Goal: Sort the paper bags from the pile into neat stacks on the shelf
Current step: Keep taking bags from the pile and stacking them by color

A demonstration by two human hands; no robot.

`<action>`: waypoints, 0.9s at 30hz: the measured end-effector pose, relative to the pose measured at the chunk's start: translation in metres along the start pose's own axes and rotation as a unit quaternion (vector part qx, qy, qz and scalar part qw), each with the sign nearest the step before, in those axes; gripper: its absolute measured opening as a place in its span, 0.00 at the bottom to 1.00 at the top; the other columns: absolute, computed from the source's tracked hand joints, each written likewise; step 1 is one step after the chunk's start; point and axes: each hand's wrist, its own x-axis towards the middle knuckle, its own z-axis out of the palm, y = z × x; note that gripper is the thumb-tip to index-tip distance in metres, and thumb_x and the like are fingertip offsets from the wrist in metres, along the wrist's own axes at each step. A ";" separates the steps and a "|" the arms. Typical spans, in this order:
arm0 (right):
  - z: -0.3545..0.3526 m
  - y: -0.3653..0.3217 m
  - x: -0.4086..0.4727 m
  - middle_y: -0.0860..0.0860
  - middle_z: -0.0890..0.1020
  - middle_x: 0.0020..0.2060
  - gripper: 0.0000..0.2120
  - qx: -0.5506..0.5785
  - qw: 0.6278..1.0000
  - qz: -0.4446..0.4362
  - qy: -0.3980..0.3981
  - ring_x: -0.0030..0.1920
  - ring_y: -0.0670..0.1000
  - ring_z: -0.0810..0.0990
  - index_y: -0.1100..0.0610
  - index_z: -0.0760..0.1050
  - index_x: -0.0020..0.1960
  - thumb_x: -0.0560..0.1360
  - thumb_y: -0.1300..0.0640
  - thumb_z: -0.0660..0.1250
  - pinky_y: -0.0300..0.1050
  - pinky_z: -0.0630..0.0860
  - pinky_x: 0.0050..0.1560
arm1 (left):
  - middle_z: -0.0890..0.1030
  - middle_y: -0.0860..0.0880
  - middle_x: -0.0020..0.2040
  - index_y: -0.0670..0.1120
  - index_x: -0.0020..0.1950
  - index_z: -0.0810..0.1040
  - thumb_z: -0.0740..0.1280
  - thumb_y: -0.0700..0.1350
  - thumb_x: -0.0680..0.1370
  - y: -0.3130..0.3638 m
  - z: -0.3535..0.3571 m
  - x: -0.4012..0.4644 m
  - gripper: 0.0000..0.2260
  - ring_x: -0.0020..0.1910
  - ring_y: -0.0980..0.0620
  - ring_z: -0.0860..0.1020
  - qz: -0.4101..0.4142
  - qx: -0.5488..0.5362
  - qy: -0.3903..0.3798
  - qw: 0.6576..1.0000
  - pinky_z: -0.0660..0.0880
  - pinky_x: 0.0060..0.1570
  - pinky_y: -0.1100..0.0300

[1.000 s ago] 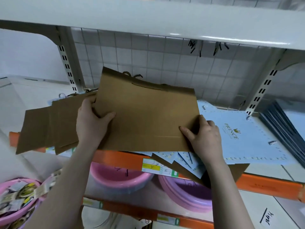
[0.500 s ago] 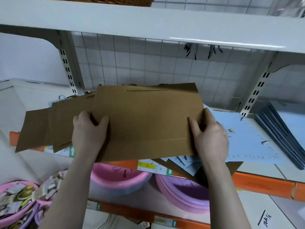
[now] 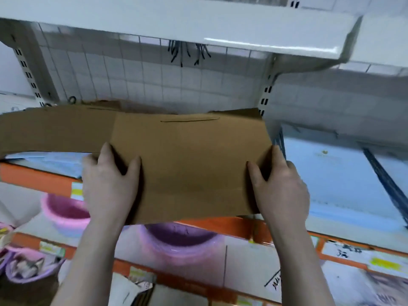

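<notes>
A flat brown paper bag [image 3: 189, 164] is held level above the shelf, handle slit toward the back. My left hand [image 3: 108, 180] grips its left edge, thumb on top. My right hand [image 3: 282, 188] grips its right edge the same way. More brown bags [image 3: 55, 129] lie spread to the left on the shelf, partly under the held one. Light blue bags [image 3: 335, 180] lie flat on the right, and a sliver of blue bags [image 3: 55, 161] shows under the brown ones at left. The shelf's orange front edge [image 3: 35, 177] runs below.
A white upper shelf [image 3: 176, 25] overhangs close above. A tiled grid wall [image 3: 154, 85] closes the back. Slotted uprights [image 3: 266, 100] stand at both sides. Pink and purple basins [image 3: 178, 241] sit on the lower shelf. Dark blue bags [image 3: 384, 180] lie far right.
The view has swung right and closer. Both hands carried the brown bag rightward, and it now covers the blue bags that lay beside my right hand.
</notes>
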 end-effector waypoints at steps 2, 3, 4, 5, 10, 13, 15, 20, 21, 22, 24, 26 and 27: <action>-0.019 0.039 0.003 0.56 0.75 0.55 0.27 -0.002 1.000 0.011 -0.003 0.52 0.61 0.76 0.52 0.60 0.73 0.78 0.43 0.58 0.48 0.66 0.42 | 0.69 0.34 0.58 0.41 0.66 0.70 0.68 0.51 0.74 0.025 0.012 -0.035 0.24 0.57 0.34 0.70 0.010 -0.010 -0.013 1.000 0.67 0.58 0.46; -0.029 0.056 0.004 0.56 0.75 0.54 0.26 -0.004 1.000 0.025 -0.004 0.51 0.61 0.76 0.53 0.61 0.72 0.78 0.43 0.58 0.48 0.64 0.41 | 0.68 0.34 0.59 0.42 0.68 0.69 0.68 0.51 0.74 0.035 0.016 -0.049 0.25 0.58 0.35 0.70 0.013 -0.009 -0.027 1.000 0.67 0.59 0.47; -0.037 0.071 0.002 0.56 0.75 0.52 0.25 -0.007 0.999 0.039 -0.010 0.50 0.61 0.76 0.53 0.63 0.71 0.77 0.44 0.59 0.47 0.63 0.40 | 0.68 0.34 0.59 0.43 0.69 0.69 0.68 0.51 0.74 0.044 0.018 -0.063 0.25 0.58 0.35 0.70 0.016 -0.002 -0.036 0.999 0.67 0.59 0.47; -0.046 0.085 0.000 0.56 0.75 0.51 0.24 -0.007 0.999 0.044 -0.017 0.50 0.62 0.76 0.54 0.64 0.69 0.77 0.44 0.59 0.47 0.62 0.40 | 0.68 0.34 0.59 0.44 0.69 0.69 0.68 0.51 0.74 0.054 0.019 -0.077 0.26 0.58 0.36 0.70 0.018 0.003 -0.039 0.999 0.68 0.58 0.47; -0.082 0.135 -0.003 0.56 0.76 0.50 0.23 0.014 0.999 0.047 0.008 0.49 0.61 0.76 0.55 0.65 0.68 0.77 0.44 0.59 0.46 0.61 0.39 | 0.69 0.35 0.59 0.44 0.70 0.68 0.68 0.52 0.74 0.097 0.019 -0.116 0.27 0.60 0.37 0.69 0.047 -0.005 -0.030 0.998 0.67 0.59 0.48; -0.101 0.160 -0.009 0.56 0.76 0.52 0.24 0.019 0.998 0.055 0.012 0.50 0.61 0.76 0.54 0.64 0.69 0.78 0.45 0.59 0.46 0.62 0.40 | 0.68 0.36 0.61 0.44 0.71 0.67 0.68 0.52 0.74 0.117 0.017 -0.139 0.27 0.62 0.38 0.68 0.057 -0.011 -0.040 0.998 0.66 0.61 0.48; -0.109 0.177 -0.016 0.57 0.76 0.53 0.24 0.017 0.998 0.052 0.013 0.51 0.60 0.76 0.54 0.64 0.69 0.77 0.44 0.59 0.46 0.62 0.41 | 0.68 0.35 0.61 0.43 0.71 0.67 0.68 0.51 0.74 0.126 0.015 -0.159 0.27 0.62 0.38 0.67 0.063 -0.011 -0.044 0.997 0.65 0.62 0.49; -0.133 0.218 -0.054 0.56 0.74 0.57 0.27 -0.018 0.998 0.056 -0.004 0.53 0.60 0.76 0.54 0.61 0.72 0.78 0.43 0.58 0.45 0.62 0.41 | 0.68 0.35 0.60 0.44 0.70 0.68 0.68 0.52 0.74 0.133 0.011 -0.219 0.27 0.61 0.37 0.69 0.051 0.012 -0.050 0.997 0.66 0.64 0.45; -0.138 0.226 -0.065 0.56 0.74 0.58 0.27 -0.028 0.998 0.057 -0.009 0.53 0.60 0.76 0.54 0.60 0.72 0.78 0.43 0.57 0.45 0.64 0.41 | 0.69 0.35 0.59 0.44 0.69 0.69 0.68 0.52 0.73 0.132 0.010 -0.233 0.27 0.60 0.37 0.69 0.054 0.013 -0.048 0.997 0.65 0.64 0.44; -0.142 0.234 -0.077 0.56 0.73 0.60 0.27 -0.041 0.997 0.057 -0.016 0.54 0.59 0.76 0.54 0.59 0.73 0.78 0.43 0.57 0.46 0.66 0.41 | 0.69 0.34 0.59 0.43 0.70 0.68 0.68 0.52 0.73 0.132 0.010 -0.246 0.27 0.60 0.36 0.68 0.058 0.014 -0.049 0.997 0.65 0.64 0.44; -0.151 0.252 -0.103 0.55 0.72 0.61 0.29 -0.066 0.996 0.053 -0.032 0.56 0.57 0.75 0.54 0.56 0.74 0.78 0.43 0.56 0.47 0.71 0.45 | 0.69 0.34 0.59 0.44 0.71 0.67 0.68 0.52 0.74 0.136 0.009 -0.273 0.28 0.61 0.36 0.67 0.048 0.024 -0.059 0.997 0.66 0.61 0.45; -0.165 0.270 -0.125 0.55 0.71 0.62 0.30 -0.071 0.995 0.055 -0.054 0.58 0.56 0.74 0.55 0.55 0.75 0.78 0.43 0.56 0.47 0.72 0.50 | 0.69 0.35 0.59 0.45 0.71 0.67 0.68 0.53 0.74 0.145 0.009 -0.298 0.28 0.61 0.36 0.68 0.030 0.042 -0.073 0.996 0.67 0.58 0.45; -0.173 0.281 -0.134 0.56 0.70 0.63 0.31 -0.073 0.994 0.059 -0.064 0.59 0.56 0.74 0.55 0.54 0.75 0.78 0.43 0.57 0.47 0.72 0.51 | 0.69 0.35 0.58 0.45 0.70 0.68 0.68 0.53 0.74 0.150 0.010 -0.311 0.27 0.60 0.36 0.68 0.027 0.052 -0.083 0.995 0.68 0.56 0.45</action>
